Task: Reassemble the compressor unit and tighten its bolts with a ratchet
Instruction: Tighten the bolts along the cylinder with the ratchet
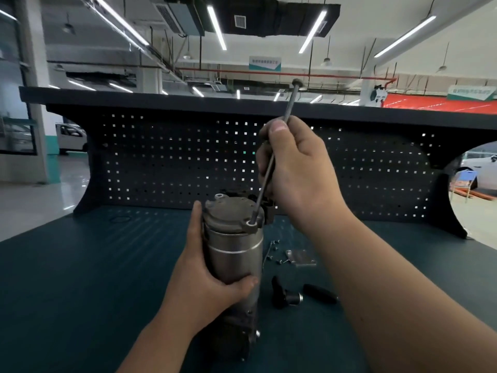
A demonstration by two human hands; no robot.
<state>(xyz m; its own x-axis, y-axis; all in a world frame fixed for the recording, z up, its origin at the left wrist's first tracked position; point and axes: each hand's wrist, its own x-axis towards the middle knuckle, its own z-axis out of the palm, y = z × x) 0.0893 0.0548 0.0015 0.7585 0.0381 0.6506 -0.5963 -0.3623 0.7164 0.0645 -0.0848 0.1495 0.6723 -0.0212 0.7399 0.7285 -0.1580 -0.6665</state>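
Observation:
A grey cylindrical compressor unit (233, 251) stands upright on the dark bench, its end cap with bolt ears facing up. My left hand (204, 281) grips the cylinder's side, thumb up along the cap and fingers wrapped low round the front. My right hand (293, 168) pinches a long thin bolt (289, 109) at mid-shaft. The bolt tilts to the right, head up, and its tip sits in the hole of the cap's front right ear (251, 224). A second bolt hole (219, 196) shows open at the cap's back left.
To the right of the unit on the bench top (80, 292) lie several small screws (277, 254), a small metal plate (302, 257), and a black-handled tool with a metal socket end (293, 296). An O-ring (120, 219) lies far left. A perforated back panel (188, 157) rises behind.

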